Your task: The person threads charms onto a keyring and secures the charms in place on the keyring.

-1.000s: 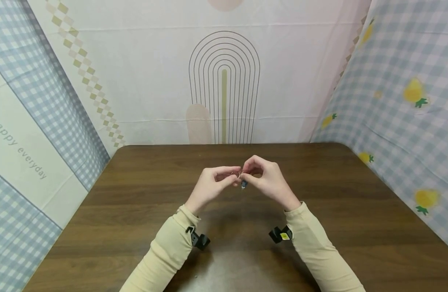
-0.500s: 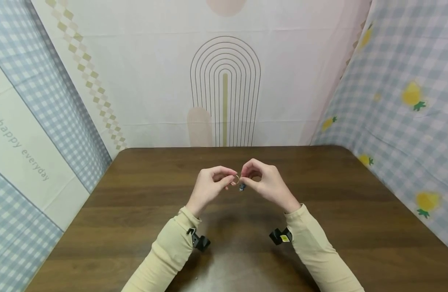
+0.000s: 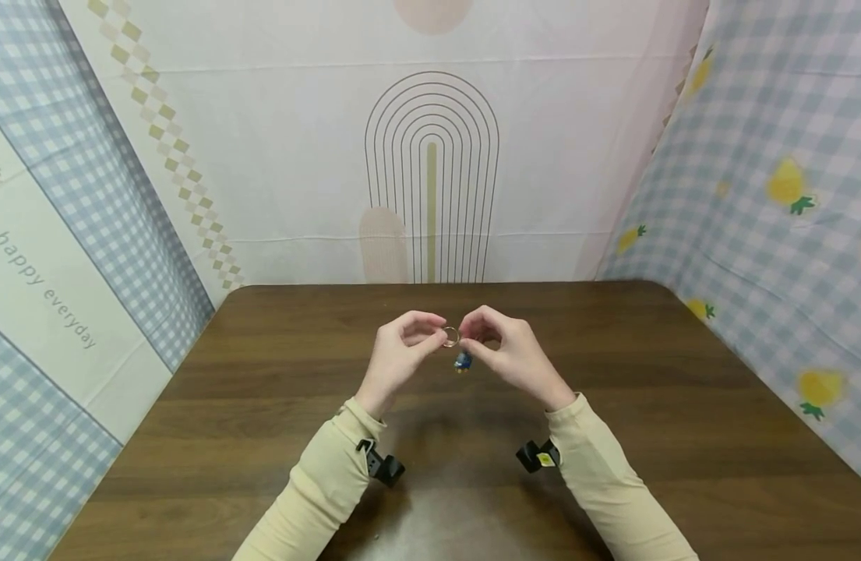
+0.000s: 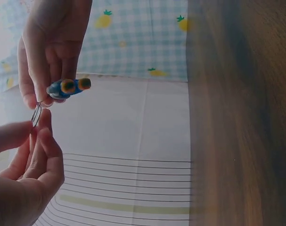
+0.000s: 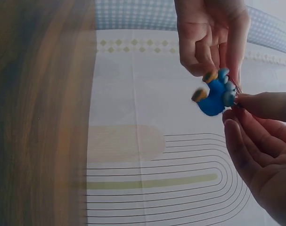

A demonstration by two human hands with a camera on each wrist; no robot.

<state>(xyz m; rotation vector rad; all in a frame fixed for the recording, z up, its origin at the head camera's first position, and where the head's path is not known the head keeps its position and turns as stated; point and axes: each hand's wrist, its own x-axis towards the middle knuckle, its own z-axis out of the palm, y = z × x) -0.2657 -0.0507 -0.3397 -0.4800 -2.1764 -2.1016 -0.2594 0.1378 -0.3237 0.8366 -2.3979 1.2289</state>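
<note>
Held above the table, a thin metal key ring point(image 3: 450, 346) is pinched between thumb and fingers of my left hand point(image 3: 396, 354). Just to its right, my right hand point(image 3: 509, 349) pinches a small part joined to a charm; its fingertips hide that part. Below those fingertips hangs the charm, a small blue figurine point(image 3: 462, 361) with orange feet. The left wrist view has the ring point(image 4: 36, 116) edge-on between both hands' fingertips. In the right wrist view the figurine point(image 5: 211, 100) sticks out beside the right thumb and fingers.
A brown wooden table point(image 3: 276, 374) with rounded far corners lies under the hands. Patterned cloths hang behind it, a white one point(image 3: 290, 156) at the back and a checked one point(image 3: 753, 257) on the right. Each sleeve carries a black wrist camera point(image 3: 386, 467).
The fingertips have drawn slightly apart, and the ring now shows as a full circle between them. The figurine has swung a little left and turned, showing its blue body and orange feet.
</note>
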